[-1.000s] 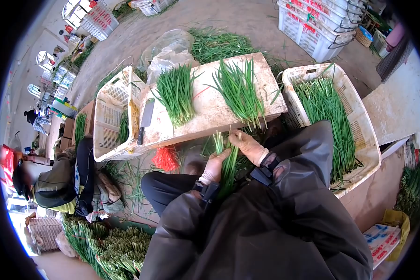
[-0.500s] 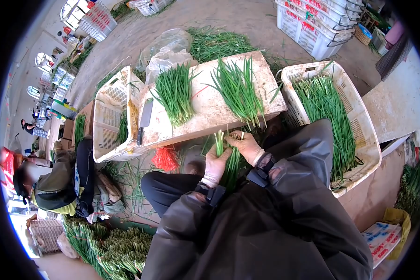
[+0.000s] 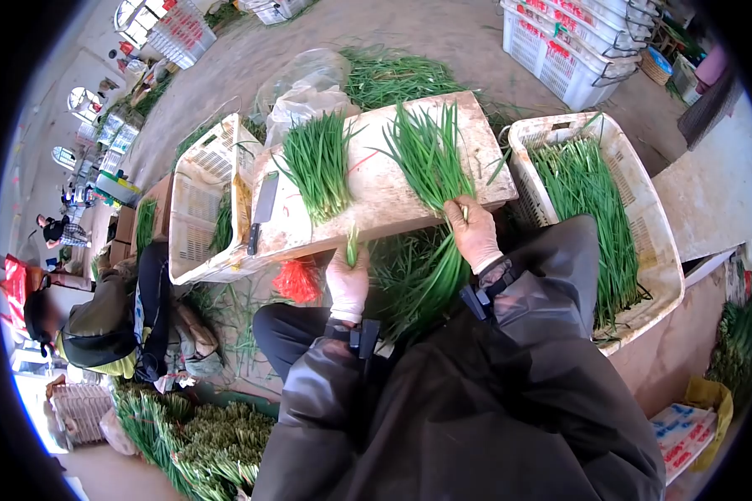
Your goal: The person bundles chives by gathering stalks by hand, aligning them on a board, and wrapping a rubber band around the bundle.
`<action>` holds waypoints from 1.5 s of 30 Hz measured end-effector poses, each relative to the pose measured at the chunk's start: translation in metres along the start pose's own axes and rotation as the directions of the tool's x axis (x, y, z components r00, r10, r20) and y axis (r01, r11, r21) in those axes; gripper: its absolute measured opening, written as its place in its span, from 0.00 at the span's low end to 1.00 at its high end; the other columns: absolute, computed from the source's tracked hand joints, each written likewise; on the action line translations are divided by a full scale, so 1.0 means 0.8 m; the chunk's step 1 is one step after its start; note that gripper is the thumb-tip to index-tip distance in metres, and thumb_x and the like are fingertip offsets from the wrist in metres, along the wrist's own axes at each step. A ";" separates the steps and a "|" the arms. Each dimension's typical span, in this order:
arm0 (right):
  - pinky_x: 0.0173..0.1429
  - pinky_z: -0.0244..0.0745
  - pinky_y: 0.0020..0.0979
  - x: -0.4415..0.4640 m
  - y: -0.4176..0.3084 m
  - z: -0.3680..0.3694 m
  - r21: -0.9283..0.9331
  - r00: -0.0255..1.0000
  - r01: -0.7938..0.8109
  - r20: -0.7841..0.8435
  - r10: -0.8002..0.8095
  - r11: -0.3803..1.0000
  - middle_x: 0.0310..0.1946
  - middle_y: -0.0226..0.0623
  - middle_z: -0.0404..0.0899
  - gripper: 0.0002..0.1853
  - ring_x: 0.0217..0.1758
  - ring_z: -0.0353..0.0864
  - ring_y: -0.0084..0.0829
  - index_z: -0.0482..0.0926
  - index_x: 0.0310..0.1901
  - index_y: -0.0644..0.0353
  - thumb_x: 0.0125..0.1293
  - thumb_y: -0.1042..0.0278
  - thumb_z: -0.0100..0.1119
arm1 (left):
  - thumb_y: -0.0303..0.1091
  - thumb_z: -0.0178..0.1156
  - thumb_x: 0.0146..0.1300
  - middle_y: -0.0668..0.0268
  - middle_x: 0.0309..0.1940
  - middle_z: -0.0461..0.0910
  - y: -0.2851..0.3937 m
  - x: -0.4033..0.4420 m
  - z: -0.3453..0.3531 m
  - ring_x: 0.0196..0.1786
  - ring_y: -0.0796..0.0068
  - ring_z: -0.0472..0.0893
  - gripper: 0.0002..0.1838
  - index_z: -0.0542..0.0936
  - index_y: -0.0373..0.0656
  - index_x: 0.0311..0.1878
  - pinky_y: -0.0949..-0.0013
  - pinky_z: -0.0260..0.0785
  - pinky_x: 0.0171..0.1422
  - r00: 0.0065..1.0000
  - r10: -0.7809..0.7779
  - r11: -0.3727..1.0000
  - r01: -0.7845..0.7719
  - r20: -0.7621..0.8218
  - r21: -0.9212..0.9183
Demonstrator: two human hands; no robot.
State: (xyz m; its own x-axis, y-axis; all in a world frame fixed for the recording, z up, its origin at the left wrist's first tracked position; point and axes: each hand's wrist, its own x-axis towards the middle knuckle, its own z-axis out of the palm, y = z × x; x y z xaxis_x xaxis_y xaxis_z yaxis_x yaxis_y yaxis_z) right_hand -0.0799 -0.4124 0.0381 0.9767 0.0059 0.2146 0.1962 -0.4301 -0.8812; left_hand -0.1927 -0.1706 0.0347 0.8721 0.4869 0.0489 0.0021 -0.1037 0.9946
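Observation:
Garlic chives lie in two bunches on a stained board: the left bunch (image 3: 317, 167) and the right bunch (image 3: 429, 159). My gloved right hand (image 3: 474, 234) is closed at the stem end of the right bunch, at the board's front edge. More long chives (image 3: 430, 288) trail from beneath that hand toward my lap. My gloved left hand (image 3: 348, 282) is closed round a few chives (image 3: 352, 247), their pale ends pointing up, just in front of the board (image 3: 376, 213). A cleaver (image 3: 263, 209) rests at the board's left end.
A white crate of chives (image 3: 639, 225) stands at my right, another white crate (image 3: 200, 200) at the left. Red twine (image 3: 297, 281) hangs below the board. Loose chives (image 3: 401, 77) and plastic bags (image 3: 305, 92) lie behind it. A person (image 3: 100, 326) sits at the left.
My hands have moved apart: the right went up and right to the right bunch's stems, the left shifted left with a few chives. Before, both were together over chives near my lap.

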 end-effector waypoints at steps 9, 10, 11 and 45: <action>0.55 0.77 0.24 -0.033 -0.020 0.030 0.630 0.863 -0.450 0.490 0.125 0.633 0.41 0.29 0.87 0.08 0.46 0.81 0.19 0.86 0.44 0.64 0.68 0.72 0.75 | 0.27 0.70 0.68 0.64 0.29 0.84 0.036 -0.037 0.029 0.25 0.78 0.78 0.04 0.86 0.37 0.42 0.75 0.70 0.30 0.853 -0.346 0.872 0.446 0.390 -0.202; 0.55 0.77 0.24 -0.034 -0.016 0.034 0.640 0.859 -0.468 0.490 0.146 0.610 0.41 0.29 0.87 0.07 0.46 0.81 0.19 0.86 0.44 0.64 0.69 0.72 0.74 | 0.27 0.71 0.68 0.64 0.30 0.84 0.032 -0.038 0.030 0.26 0.78 0.78 0.04 0.86 0.37 0.42 0.75 0.70 0.30 0.842 -0.338 0.878 0.443 0.420 -0.182; 0.54 0.77 0.26 -0.033 -0.012 0.035 0.586 0.867 -0.432 0.480 0.136 0.685 0.39 0.30 0.87 0.09 0.44 0.82 0.21 0.87 0.44 0.64 0.68 0.69 0.75 | 0.27 0.71 0.68 0.64 0.30 0.84 0.028 -0.037 0.031 0.26 0.78 0.78 0.04 0.86 0.37 0.42 0.75 0.70 0.30 0.831 -0.329 0.885 0.437 0.448 -0.162; 0.43 0.74 0.29 -0.006 -0.016 0.011 0.638 0.962 -0.272 0.211 0.176 0.721 0.31 0.26 0.86 0.12 0.34 0.77 0.20 0.87 0.38 0.64 0.70 0.63 0.74 | 0.39 0.68 0.70 0.50 0.52 0.86 0.004 -0.029 0.014 0.55 0.59 0.85 0.28 0.75 0.33 0.66 0.59 0.77 0.63 0.689 -0.251 0.934 -0.013 0.680 0.358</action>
State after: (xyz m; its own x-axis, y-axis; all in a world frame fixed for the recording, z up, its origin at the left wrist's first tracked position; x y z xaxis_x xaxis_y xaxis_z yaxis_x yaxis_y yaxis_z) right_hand -0.0867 -0.3993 0.0445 0.9920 0.1207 -0.0372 -0.0682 0.2643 -0.9620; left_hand -0.2073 -0.1914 0.0360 0.9328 -0.2287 -0.2784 0.1658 -0.4135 0.8953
